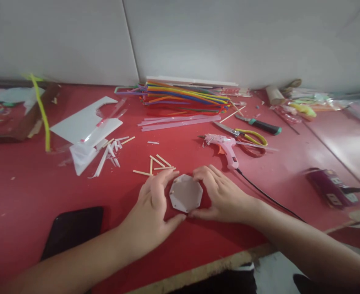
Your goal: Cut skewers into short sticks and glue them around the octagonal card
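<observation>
A small white many-sided piece (pixel 186 194) lies low over the red table between my hands, with tiny pegs or dots near its rim. My left hand (pixel 155 204) curves round its left side, fingers at the far edge and thumb at the near edge. On the other side, my right hand (pixel 219 194) grips it the same way, fingertips on the far right edge and thumb at the near edge. Just beyond lie several short wooden sticks (pixel 161 168). A pink glue gun (pixel 224 147) rests past my right hand, its black cord running right.
Yellow-and-red-handled scissors (pixel 252 141) and a green-and-black cutter (pixel 265 126) lie behind the glue gun. Colourful pipe cleaners (pixel 186 96) are bundled at the back. White sheet scraps (pixel 85 122) are at left, a black phone (pixel 72 230) near my left forearm. A maroon box (pixel 331 188) sits right.
</observation>
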A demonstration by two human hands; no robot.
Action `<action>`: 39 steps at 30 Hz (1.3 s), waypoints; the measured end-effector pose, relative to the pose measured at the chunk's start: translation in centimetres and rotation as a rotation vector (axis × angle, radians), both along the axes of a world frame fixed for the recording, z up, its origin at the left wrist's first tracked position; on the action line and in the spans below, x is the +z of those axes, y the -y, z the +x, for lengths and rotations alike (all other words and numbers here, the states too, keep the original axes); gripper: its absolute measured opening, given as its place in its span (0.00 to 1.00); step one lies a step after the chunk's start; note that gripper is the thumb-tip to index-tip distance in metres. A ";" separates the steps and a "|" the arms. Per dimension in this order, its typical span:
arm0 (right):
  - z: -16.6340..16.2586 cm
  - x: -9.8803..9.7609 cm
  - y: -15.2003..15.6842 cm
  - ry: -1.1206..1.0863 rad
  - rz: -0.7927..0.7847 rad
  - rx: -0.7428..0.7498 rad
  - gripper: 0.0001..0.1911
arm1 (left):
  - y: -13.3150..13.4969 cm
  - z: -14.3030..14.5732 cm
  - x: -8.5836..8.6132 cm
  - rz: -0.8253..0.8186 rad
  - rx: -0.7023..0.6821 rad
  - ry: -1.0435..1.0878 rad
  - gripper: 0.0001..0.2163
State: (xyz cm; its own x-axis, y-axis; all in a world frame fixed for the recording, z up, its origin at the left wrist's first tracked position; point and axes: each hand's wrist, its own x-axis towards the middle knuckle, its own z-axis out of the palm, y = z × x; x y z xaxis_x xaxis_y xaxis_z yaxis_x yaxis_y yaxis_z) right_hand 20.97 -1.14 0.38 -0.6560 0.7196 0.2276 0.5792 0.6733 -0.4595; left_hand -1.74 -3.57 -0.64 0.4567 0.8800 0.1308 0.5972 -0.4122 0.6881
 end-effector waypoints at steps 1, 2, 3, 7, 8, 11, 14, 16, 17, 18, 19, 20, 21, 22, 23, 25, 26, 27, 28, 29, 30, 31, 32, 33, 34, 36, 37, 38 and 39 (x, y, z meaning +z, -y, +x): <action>0.3 0.2 -0.3 -0.012 -0.041 0.019 0.30 | 0.1 0.0 0.0 0.000 -0.004 -0.005 0.39; 0.6 0.5 -0.6 -0.027 -0.095 0.047 0.31 | 0.3 0.1 0.1 0.007 -0.001 -0.016 0.39; 0.9 0.9 -1.0 -0.047 -0.157 0.077 0.32 | 0.5 0.2 0.1 0.023 0.004 -0.032 0.38; 1.9 2.1 -2.7 -0.160 -0.382 -0.028 0.17 | 1.3 0.7 -0.1 0.129 0.019 -0.103 0.36; 1.8 2.3 -3.1 -0.175 -0.381 -0.103 0.12 | 1.5 0.8 -0.1 0.130 0.013 -0.121 0.35; 0.7 2.4 -4.5 -0.129 -0.287 -0.143 0.05 | 1.8 1.0 -0.1 0.134 -0.035 -0.124 0.33; -1.3 2.2 -5.8 -0.018 -0.169 0.065 0.03 | 1.9 0.9 -0.1 0.085 -0.043 -0.111 0.34; -2.9 2.1 -6.5 0.050 -0.108 0.153 0.04 | 1.7 0.8 -0.2 0.063 -0.034 -0.104 0.35; -3.6 2.0 -6.9 0.082 -0.088 0.172 0.05 | 1.6 0.8 -0.2 0.060 -0.036 -0.101 0.35; -4.4 1.9 -7.2 0.120 -0.077 0.190 0.05 | 1.5 0.8 -0.2 0.063 -0.038 -0.099 0.36; -5.0 1.8 -7.5 0.162 -0.063 0.206 0.05 | 1.5 0.7 -0.2 0.067 -0.042 -0.099 0.37; -5.6 1.6 -7.7 0.203 -0.048 0.224 0.05 | 1.4 0.7 -0.1 0.072 -0.045 -0.101 0.38; -6.0 1.4 -7.9 0.241 -0.033 0.239 0.05 | 1.4 0.7 -0.1 0.074 -0.049 -0.103 0.39; -6.3 1.3 -8.0 0.276 -0.019 0.248 0.05 | 1.3 0.7 0.0 0.072 -0.050 -0.108 0.40; -6.5 1.2 -8.1 0.303 -0.009 0.254 0.05 | 1.3 0.7 0.1 0.070 -0.053 -0.112 0.40; -6.4 1.1 -8.1 0.328 -0.007 0.254 0.03 | 1.2 0.6 0.1 0.072 -0.059 -0.110 0.42; -6.3 1.2 -8.0 0.315 -0.022 0.245 0.02 | 1.2 0.5 0.1 0.074 -0.061 -0.104 0.43; -6.0 1.4 -7.9 0.275 -0.050 0.227 0.01 | 1.2 0.5 0.0 0.078 -0.062 -0.096 0.43; -5.7 1.7 -7.7 0.212 -0.094 0.200 0.02 | 1.1 0.4 -0.1 0.081 -0.064 -0.085 0.42; -5.3 2.0 -7.6 0.130 -0.152 0.160 0.04 | 1.1 0.4 -0.2 0.084 -0.064 -0.072 0.42; -4.9 2.3 -7.4 0.032 -0.222 0.107 0.05 | 1.1 0.4 -0.3 0.086 -0.064 -0.060 0.40; -4.5 2.6 -7.2 -0.074 -0.307 0.056 0.06 | 1.0 0.4 -0.3 0.086 -0.065 -0.050 0.39; -4.0 2.8 -7.1 -0.193 -0.409 0.002 0.05 | 0.9 0.4 -0.3 0.086 -0.066 -0.045 0.38; -3.6 2.8 -7.0 -0.323 -0.534 -0.040 0.04 | 0.9 0.4 -0.3 0.086 -0.066 -0.044 0.37; -3.2 2.8 -6.8 -0.460 -0.680 -0.073 0.04 | 0.7 0.4 -0.3 0.083 -0.067 -0.049 0.36; -2.5 2.6 -6.6 -0.719 -0.973 -0.132 0.05 | 0.5 0.5 -0.2 0.067 -0.069 -0.066 0.35; -2.2 2.5 -6.5 -0.828 -1.091 -0.165 0.07 | 0.4 0.5 -0.2 0.057 -0.069 -0.072 0.34; -1.9 2.3 -6.4 -0.922 -1.174 -0.205 0.08 | 0.3 0.5 -0.1 0.049 -0.066 -0.074 0.34; -1.6 2.2 -6.2 -1.003 -1.223 -0.249 0.10 | 0.2 0.5 0.0 0.043 -0.062 -0.073 0.34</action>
State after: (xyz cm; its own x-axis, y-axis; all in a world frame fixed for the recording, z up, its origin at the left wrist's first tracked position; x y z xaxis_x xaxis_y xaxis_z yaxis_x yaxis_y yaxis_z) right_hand 19.34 5.11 2.61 -0.4469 0.8453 -0.2927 -0.2407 -0.4287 -0.8708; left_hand -1.25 -3.73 -0.66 0.5198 0.8440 0.1324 0.6172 -0.4782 0.6248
